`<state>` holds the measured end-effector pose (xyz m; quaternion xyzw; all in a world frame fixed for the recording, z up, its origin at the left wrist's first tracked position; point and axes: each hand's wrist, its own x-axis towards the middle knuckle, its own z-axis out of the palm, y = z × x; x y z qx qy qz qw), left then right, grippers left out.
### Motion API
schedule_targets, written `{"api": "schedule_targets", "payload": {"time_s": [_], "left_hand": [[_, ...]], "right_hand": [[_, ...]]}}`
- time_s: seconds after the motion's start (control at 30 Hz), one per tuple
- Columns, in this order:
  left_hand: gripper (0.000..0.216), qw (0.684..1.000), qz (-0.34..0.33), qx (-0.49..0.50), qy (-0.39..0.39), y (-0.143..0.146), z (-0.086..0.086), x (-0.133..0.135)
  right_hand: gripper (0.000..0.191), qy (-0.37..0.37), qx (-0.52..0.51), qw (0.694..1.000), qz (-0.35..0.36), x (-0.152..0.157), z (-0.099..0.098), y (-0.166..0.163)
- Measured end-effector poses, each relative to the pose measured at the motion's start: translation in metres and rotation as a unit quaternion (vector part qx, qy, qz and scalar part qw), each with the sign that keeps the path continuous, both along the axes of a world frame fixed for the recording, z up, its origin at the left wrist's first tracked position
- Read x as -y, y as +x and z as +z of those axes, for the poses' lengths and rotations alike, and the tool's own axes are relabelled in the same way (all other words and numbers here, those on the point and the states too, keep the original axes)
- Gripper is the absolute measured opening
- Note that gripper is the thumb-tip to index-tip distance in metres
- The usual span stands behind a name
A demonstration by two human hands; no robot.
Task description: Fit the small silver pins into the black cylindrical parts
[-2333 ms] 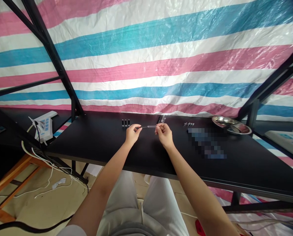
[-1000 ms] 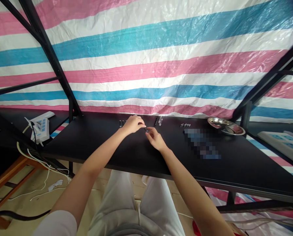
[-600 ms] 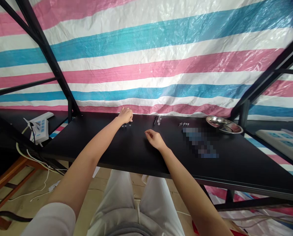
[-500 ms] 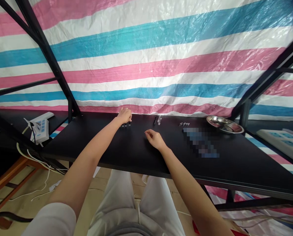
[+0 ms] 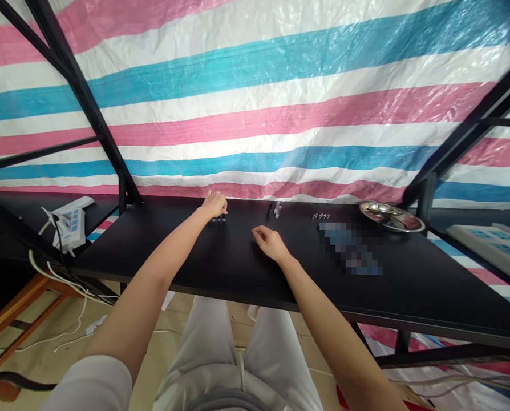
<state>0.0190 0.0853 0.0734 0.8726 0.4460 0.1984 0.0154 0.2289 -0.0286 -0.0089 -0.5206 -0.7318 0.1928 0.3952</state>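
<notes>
- Left hand (image 5: 214,204) is reaching forward, fingers bunched downward onto a short row of small dark pieces (image 5: 219,220) standing just under its fingertips. I cannot tell whether it is pinching one or only touching.
- Right hand (image 5: 270,242) is lying slack on the black table (image 5: 238,268), nearer the body and to the right of the left hand. Its fingers are half curled, with nothing showing in them.
- The pieces are looking light, stiff and smooth — probably quick to topple or roll. Best taken by the sides, one at a time, between thumb tip and forefinger tip.
- Beyond the right hand: a few slim tube parts (image 5: 274,210). Farther right: tiny metal bits (image 5: 319,216), then a steel dish (image 5: 389,217).
- Well left of the left hand: a power strip (image 5: 70,221).
</notes>
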Motion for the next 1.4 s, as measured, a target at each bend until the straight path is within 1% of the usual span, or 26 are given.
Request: {"api": "schedule_targets", "payload": {"time_s": [0.3, 0.5, 0.63, 0.73, 0.83, 0.93, 1.03, 1.1, 1.2, 1.3, 1.4], "left_hand": [[0.009, 0.993, 0.026, -0.116, -0.016, 0.003, 0.012, 0.013], [0.007, 0.990, 0.035, -0.134, -0.022, 0.002, 0.013, 0.012], [0.013, 0.988, 0.041, -0.149, -0.015, 0.003, 0.016, 0.014], [0.021, 0.991, 0.021, -0.135, 0.015, 0.012, 0.021, 0.021], [0.028, 0.993, -0.025, -0.104, 0.053, 0.030, 0.021, 0.034], [0.041, 0.991, -0.064, -0.097, 0.059, 0.056, 0.012, 0.048], [0.057, 0.991, -0.074, -0.104, 0.044, 0.084, -0.003, 0.059], [0.062, 0.992, -0.058, -0.105, 0.023, 0.101, -0.015, 0.062], [0.063, 0.995, -0.007, -0.095, -0.005, 0.122, -0.033, 0.057], [0.057, 0.995, 0.033, -0.090, -0.021, 0.135, -0.046, 0.046], [0.046, 0.995, 0.033, -0.090, 0.000, 0.141, -0.053, 0.035]], "right_hand": [[0.024, 0.006, 0.001, 1.000, -0.003, -0.002, -0.003, 0.001], [0.024, 0.012, 0.016, 1.000, -0.012, -0.001, -0.001, 0.001], [0.024, 0.004, 0.031, 0.999, -0.017, 0.000, 0.001, 0.000], [0.025, -0.004, 0.066, 0.996, -0.054, 0.000, 0.003, 0.001], [0.027, -0.012, 0.134, 0.982, -0.134, 0.000, 0.005, 0.004], [0.035, -0.041, 0.185, 0.955, -0.227, 0.000, 0.005, 0.007], [0.048, -0.080, 0.199, 0.936, -0.280, -0.001, 0.004, 0.010], [0.053, -0.111, 0.205, 0.929, -0.286, -0.002, 0.003, 0.012], [0.055, -0.145, 0.213, 0.927, -0.272, -0.004, 0.003, 0.014], [0.055, -0.160, 0.221, 0.926, -0.260, -0.004, 0.004, 0.013], [0.054, -0.168, 0.233, 0.924, -0.252, -0.005, 0.005, 0.012]]}}
